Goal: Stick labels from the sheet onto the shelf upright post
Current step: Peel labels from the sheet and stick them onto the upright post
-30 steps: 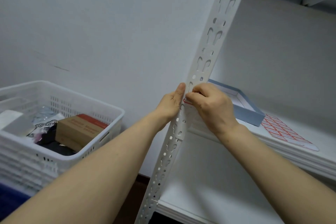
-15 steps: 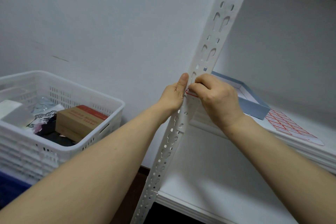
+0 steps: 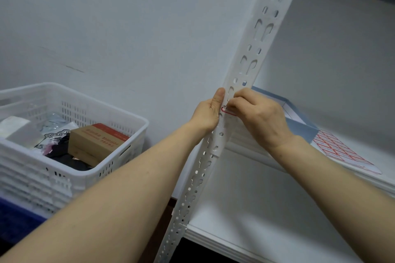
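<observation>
Knuckles of my right hand (image 3: 260,117) hide most of the red-edged label (image 3: 226,110) it pinches to the post (image 3: 252,57); left hand (image 3: 208,114) clasps the post's edge, basket (image 3: 119,121) beside.

A red-edged label (image 3: 226,111) is pressed onto the white post (image 3: 252,64) by the curled fingers of the right hand (image 3: 261,118); the post's left edge is held by the left hand (image 3: 207,114). The sheet (image 3: 342,151) is laid on the shelf (image 3: 376,139).
</observation>
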`<state>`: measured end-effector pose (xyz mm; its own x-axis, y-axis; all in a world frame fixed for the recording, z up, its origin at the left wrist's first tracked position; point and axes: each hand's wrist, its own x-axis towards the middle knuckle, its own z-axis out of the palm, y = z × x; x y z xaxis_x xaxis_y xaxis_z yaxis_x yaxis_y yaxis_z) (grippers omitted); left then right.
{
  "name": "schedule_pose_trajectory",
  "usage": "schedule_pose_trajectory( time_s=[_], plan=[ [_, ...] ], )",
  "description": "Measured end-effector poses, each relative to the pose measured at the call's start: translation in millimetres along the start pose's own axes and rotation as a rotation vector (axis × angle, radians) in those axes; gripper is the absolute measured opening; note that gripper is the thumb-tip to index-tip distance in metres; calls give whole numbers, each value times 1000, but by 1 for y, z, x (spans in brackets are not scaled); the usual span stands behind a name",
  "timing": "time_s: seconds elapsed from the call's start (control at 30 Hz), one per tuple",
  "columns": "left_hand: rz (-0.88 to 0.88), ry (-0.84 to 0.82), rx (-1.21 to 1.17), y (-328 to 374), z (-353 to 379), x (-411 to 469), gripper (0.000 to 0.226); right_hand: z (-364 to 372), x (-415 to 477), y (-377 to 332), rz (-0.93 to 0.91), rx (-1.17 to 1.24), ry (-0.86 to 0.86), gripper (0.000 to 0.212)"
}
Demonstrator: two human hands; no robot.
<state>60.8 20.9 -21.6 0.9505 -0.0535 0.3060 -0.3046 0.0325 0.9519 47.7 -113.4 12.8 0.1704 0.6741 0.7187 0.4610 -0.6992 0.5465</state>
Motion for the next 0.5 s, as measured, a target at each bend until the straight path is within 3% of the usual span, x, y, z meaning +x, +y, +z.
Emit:
schedule_pose_trajectory(
  time_s=[0.5],
  plan=[
    [-5,7,40,1,1,-2,59,-5,3,-1,-32,-61,-17,19]
  ],
)
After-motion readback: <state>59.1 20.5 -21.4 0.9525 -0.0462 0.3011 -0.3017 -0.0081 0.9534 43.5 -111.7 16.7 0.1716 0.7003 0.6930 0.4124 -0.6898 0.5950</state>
